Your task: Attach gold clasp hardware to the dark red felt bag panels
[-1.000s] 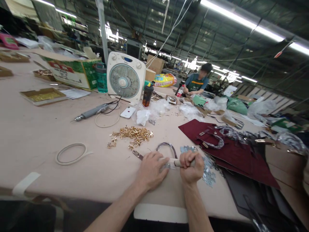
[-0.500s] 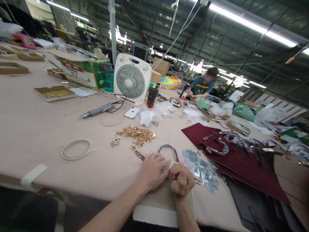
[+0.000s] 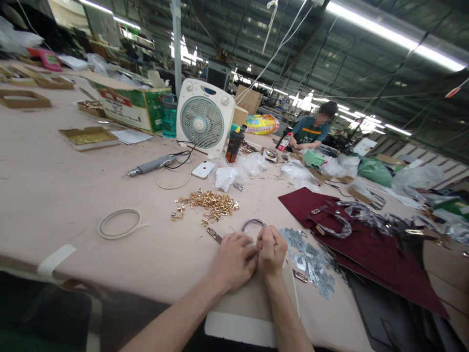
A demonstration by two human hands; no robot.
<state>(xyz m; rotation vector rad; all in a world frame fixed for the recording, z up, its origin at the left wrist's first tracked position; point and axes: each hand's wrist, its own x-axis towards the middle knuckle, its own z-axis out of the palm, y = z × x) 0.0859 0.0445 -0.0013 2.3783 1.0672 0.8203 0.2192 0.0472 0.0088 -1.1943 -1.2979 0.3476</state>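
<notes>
Well, the left hand (image 3: 232, 261) and right hand (image 3: 270, 249) sit side by side near the close edge of the pale counter (image 3: 54, 195), each grip curled shut, and the fingers hide whatever they hold. A dark looped bag handle (image 3: 252, 224) rises from between them, with a metal-tabbed strap end (image 3: 214, 235) lying to the left. Just right lie scattered stamped silver clips (image 3: 309, 261) by burgundy leather panels (image 3: 322, 210), while gold-toned fittings (image 3: 207, 203) form a loose heap farther off.
</notes>
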